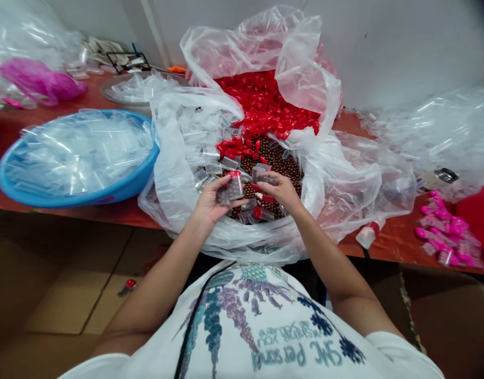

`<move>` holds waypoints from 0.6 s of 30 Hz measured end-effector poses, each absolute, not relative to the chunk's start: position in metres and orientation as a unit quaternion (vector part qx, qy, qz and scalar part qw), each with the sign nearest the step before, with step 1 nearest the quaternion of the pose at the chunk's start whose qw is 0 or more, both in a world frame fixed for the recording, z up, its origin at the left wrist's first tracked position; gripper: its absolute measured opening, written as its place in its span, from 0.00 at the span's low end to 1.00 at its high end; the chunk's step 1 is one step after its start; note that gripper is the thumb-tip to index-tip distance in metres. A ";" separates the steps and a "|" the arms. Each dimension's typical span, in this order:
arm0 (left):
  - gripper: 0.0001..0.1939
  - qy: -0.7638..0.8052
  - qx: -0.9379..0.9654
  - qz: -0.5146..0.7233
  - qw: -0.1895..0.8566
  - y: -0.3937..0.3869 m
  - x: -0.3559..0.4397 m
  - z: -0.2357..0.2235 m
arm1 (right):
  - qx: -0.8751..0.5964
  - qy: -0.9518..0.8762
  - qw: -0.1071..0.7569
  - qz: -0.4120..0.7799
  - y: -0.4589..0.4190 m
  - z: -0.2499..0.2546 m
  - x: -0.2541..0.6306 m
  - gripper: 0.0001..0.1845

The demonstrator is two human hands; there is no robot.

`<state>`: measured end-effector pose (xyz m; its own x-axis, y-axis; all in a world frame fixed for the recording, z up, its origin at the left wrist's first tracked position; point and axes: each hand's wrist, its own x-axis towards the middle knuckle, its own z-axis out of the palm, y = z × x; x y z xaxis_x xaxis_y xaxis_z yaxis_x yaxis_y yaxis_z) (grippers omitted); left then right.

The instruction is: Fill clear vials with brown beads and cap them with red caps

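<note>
My left hand [212, 203] is closed around small clear plastic containers [229, 192], with a red cap [235, 174] at the top. Facing it, my right hand [282, 190] grips a clear plastic container [261, 172]; something red shows beneath its fingers. Both hands are over a plastic-lined heap of brown beads [285, 167]. Loose clear containers and a red-capped one [264, 213] lie on the beads just below the hands. Red caps [237, 147] are scattered at the heap's far side. The fingers partly hide what each hand holds.
Behind the beads stands a bag of red caps [261, 95]. A blue basin [119, 197] of clear plastic pieces is at left. Pink-capped containers [449, 229] and a red tub [478, 213] are at right. Cardboard [68, 279] lies below the red table [399, 239].
</note>
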<state>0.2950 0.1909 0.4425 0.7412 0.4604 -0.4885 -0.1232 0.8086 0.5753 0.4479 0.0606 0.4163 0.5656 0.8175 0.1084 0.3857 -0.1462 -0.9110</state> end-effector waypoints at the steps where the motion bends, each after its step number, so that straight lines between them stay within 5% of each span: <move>1: 0.11 0.307 0.254 0.161 0.903 0.186 0.294 0.444 | -0.698 -0.422 0.534 0.223 0.062 0.424 0.437 0.19; 5: 0.12 0.277 0.267 0.136 0.913 0.170 0.272 0.459 | -0.664 -0.480 0.560 0.123 0.067 0.454 0.383 0.15; 8: 0.17 0.299 0.290 0.169 0.893 0.166 0.227 0.469 | -0.691 -0.543 0.472 0.069 0.071 0.474 0.336 0.15; 13: 0.34 0.405 0.299 0.283 0.816 0.168 0.127 0.451 | -0.669 -0.655 0.328 0.124 0.091 0.488 0.263 0.32; 16: 0.32 0.473 0.300 0.305 0.770 0.167 0.077 0.423 | -0.623 -0.714 0.290 0.130 0.104 0.484 0.245 0.39; 18: 0.29 0.479 0.307 0.282 0.772 0.167 0.049 0.400 | -0.620 -0.720 0.292 0.110 0.107 0.478 0.253 0.33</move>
<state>0.0488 0.1674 0.3995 0.3816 0.7303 -0.5666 -0.1425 0.6522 0.7446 0.2532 0.1068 0.4778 -0.0618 0.9567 0.2846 0.8289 0.2080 -0.5193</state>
